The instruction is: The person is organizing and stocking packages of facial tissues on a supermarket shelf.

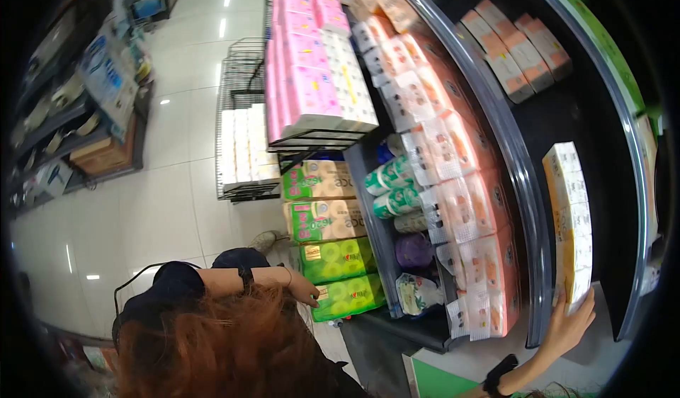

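Note:
At the lower right my right hand [569, 327] grips the near end of a long row of white and yellow packs [572, 214] on a dark shelf, fingers on both sides. A black band circles that wrist. My left hand [303, 288], also below a dark wristband, is beside the lowest green pack [347, 297], its fingers curled in. Whether anything is inside them is hidden.
Pink and orange packs [460, 207] line the middle shelf [520, 150]. Pink packs [312, 90] fill a wire rack, with white packs [244, 143] beside it. Reddish hair [248, 341] covers the bottom. Another shelf unit [78, 122] stands left across the tiled floor [166, 207].

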A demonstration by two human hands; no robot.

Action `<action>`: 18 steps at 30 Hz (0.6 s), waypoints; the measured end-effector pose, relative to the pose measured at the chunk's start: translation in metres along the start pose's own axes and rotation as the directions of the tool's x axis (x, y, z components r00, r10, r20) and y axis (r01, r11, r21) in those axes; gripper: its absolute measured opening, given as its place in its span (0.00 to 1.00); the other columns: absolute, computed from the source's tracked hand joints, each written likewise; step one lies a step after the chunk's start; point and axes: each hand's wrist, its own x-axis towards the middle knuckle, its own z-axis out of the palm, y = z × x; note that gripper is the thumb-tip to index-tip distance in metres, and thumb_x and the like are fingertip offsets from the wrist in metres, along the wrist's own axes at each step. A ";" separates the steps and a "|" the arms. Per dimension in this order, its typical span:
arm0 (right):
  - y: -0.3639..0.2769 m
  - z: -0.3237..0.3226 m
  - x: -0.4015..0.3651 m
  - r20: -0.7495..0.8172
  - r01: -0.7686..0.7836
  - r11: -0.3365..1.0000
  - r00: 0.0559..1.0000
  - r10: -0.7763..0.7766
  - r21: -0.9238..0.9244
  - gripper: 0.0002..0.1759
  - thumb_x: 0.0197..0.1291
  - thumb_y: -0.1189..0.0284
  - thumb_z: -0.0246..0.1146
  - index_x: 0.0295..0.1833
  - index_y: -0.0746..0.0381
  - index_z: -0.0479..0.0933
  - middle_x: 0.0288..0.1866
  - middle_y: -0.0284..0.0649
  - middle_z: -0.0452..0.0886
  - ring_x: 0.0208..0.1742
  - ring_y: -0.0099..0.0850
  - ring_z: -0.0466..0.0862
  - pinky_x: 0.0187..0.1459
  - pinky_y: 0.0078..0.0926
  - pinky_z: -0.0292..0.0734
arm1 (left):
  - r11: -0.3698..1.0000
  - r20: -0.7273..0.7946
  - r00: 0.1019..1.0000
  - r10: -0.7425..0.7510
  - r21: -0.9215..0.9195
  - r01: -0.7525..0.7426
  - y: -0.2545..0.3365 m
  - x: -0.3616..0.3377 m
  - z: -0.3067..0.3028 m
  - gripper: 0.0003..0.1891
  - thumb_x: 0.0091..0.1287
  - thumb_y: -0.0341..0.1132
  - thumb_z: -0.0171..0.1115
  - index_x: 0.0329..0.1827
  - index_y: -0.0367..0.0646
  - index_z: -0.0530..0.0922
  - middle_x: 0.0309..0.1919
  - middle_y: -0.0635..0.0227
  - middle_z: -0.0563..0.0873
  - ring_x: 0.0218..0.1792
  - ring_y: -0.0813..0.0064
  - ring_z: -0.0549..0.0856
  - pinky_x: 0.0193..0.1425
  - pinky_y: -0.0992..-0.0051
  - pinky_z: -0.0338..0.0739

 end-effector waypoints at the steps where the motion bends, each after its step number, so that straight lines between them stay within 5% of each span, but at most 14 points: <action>1: 0.002 0.005 -0.013 -0.066 0.029 0.978 0.998 -0.016 0.206 0.30 0.48 0.63 0.66 0.57 0.63 0.69 0.49 0.45 0.75 0.51 0.43 0.73 0.47 0.35 0.71 | 0.996 -0.018 0.996 -0.086 -0.032 0.086 0.007 -0.019 -0.004 0.35 0.65 0.59 0.46 0.61 0.35 0.65 0.55 0.46 0.74 0.57 0.51 0.72 0.61 0.63 0.65; 3: -0.005 0.004 -0.036 -0.136 0.088 0.902 0.990 -0.033 0.423 0.29 0.47 0.62 0.67 0.55 0.62 0.70 0.47 0.45 0.76 0.49 0.42 0.75 0.46 0.34 0.72 | 0.993 -0.124 0.990 -0.073 -0.101 0.060 -0.005 -0.039 0.000 0.36 0.64 0.60 0.47 0.62 0.35 0.64 0.56 0.47 0.72 0.58 0.52 0.72 0.62 0.63 0.64; 4: -0.013 -0.004 -0.049 0.013 0.051 0.761 0.997 -0.079 0.647 0.33 0.51 0.59 0.65 0.60 0.64 0.66 0.52 0.46 0.72 0.52 0.38 0.72 0.50 0.35 0.70 | 0.989 -0.206 0.978 -0.043 -0.147 0.012 -0.008 -0.047 0.005 0.37 0.63 0.60 0.48 0.63 0.35 0.63 0.58 0.47 0.71 0.59 0.53 0.71 0.63 0.63 0.64; 5: -0.016 -0.008 -0.060 0.148 -0.030 0.577 0.976 -0.159 0.816 0.37 0.54 0.56 0.63 0.64 0.66 0.61 0.57 0.47 0.68 0.55 0.35 0.70 0.54 0.35 0.68 | 0.968 -0.248 0.969 0.010 -0.240 -0.072 -0.010 -0.057 0.007 0.40 0.61 0.61 0.52 0.65 0.35 0.60 0.60 0.50 0.69 0.60 0.56 0.71 0.63 0.66 0.64; 7: -0.014 0.010 -0.080 0.106 0.099 0.435 0.900 -0.423 0.895 0.44 0.50 0.53 0.65 0.64 0.71 0.59 0.58 0.48 0.66 0.57 0.37 0.69 0.55 0.34 0.66 | 0.938 -0.314 0.949 0.025 -0.321 -0.131 -0.005 -0.082 0.015 0.43 0.58 0.64 0.53 0.65 0.35 0.60 0.60 0.49 0.69 0.61 0.57 0.70 0.64 0.66 0.64; 8: -0.057 -0.017 -0.083 0.126 0.020 0.221 0.769 -0.626 0.975 0.46 0.48 0.52 0.67 0.64 0.70 0.58 0.57 0.48 0.67 0.55 0.36 0.70 0.54 0.34 0.67 | 0.901 -0.371 0.928 0.047 -0.385 -0.200 -0.004 -0.093 0.016 0.47 0.55 0.67 0.53 0.66 0.36 0.60 0.60 0.48 0.69 0.62 0.58 0.69 0.65 0.67 0.63; 9: -0.081 -0.007 -0.108 0.112 -0.029 0.144 0.787 -0.606 0.989 0.44 0.45 0.52 0.70 0.60 0.71 0.63 0.51 0.49 0.71 0.49 0.38 0.74 0.50 0.35 0.69 | 0.845 -0.394 0.911 0.121 -0.441 -0.302 -0.008 -0.102 0.018 0.46 0.56 0.65 0.56 0.67 0.36 0.58 0.61 0.50 0.69 0.63 0.57 0.67 0.66 0.66 0.62; 10: -0.120 -0.028 -0.108 0.014 0.210 0.182 0.616 -0.787 0.961 0.39 0.40 0.54 0.72 0.53 0.69 0.70 0.43 0.48 0.76 0.42 0.42 0.78 0.45 0.36 0.72 | 0.878 -0.335 0.916 0.220 -0.340 -0.336 -0.006 -0.128 0.006 0.43 0.59 0.66 0.48 0.66 0.38 0.60 0.62 0.52 0.68 0.63 0.56 0.67 0.67 0.62 0.59; 12: -0.202 -0.051 -0.123 -0.028 0.173 0.026 0.306 -0.951 0.985 0.28 0.46 0.59 0.68 0.51 0.61 0.73 0.41 0.44 0.78 0.43 0.42 0.78 0.43 0.35 0.73 | 0.561 -0.505 0.808 0.305 -0.590 -0.581 -0.023 -0.157 0.020 0.42 0.60 0.66 0.47 0.66 0.39 0.60 0.61 0.52 0.69 0.63 0.56 0.68 0.67 0.61 0.60; 14: -0.263 -0.040 -0.147 -0.017 0.055 -0.007 0.173 -0.985 0.998 0.28 0.45 0.55 0.68 0.49 0.60 0.75 0.36 0.43 0.79 0.38 0.44 0.79 0.40 0.36 0.74 | 0.145 -0.677 0.703 0.218 -0.690 -0.709 -0.053 -0.187 0.043 0.41 0.61 0.65 0.46 0.65 0.39 0.61 0.61 0.52 0.70 0.62 0.56 0.69 0.67 0.60 0.60; 15: -0.291 -0.029 -0.160 -0.017 0.036 -0.011 0.170 -0.985 0.999 0.28 0.45 0.55 0.68 0.49 0.60 0.75 0.36 0.43 0.79 0.38 0.44 0.79 0.40 0.36 0.74 | -0.068 -0.750 0.650 0.121 -0.660 -0.749 -0.070 -0.200 0.056 0.40 0.61 0.65 0.46 0.65 0.39 0.61 0.60 0.53 0.70 0.61 0.57 0.69 0.66 0.60 0.60; 17: -0.342 -0.004 -0.186 -0.011 -0.070 -0.011 -0.007 -1.000 0.998 0.30 0.47 0.52 0.66 0.50 0.62 0.74 0.39 0.45 0.80 0.40 0.41 0.80 0.41 0.33 0.74 | -0.369 -0.827 0.548 -0.130 -0.472 -0.800 -0.106 -0.221 0.072 0.39 0.62 0.65 0.45 0.64 0.40 0.62 0.60 0.53 0.71 0.61 0.57 0.70 0.66 0.59 0.61; 18: -0.366 0.000 -0.201 0.074 -0.252 0.098 -0.103 -0.992 0.963 0.31 0.48 0.52 0.66 0.51 0.64 0.74 0.40 0.43 0.80 0.41 0.38 0.80 0.43 0.30 0.74 | -0.447 -0.827 0.507 -0.241 -0.369 -0.815 -0.124 -0.231 0.075 0.38 0.63 0.64 0.44 0.64 0.40 0.63 0.59 0.53 0.71 0.60 0.57 0.70 0.66 0.59 0.61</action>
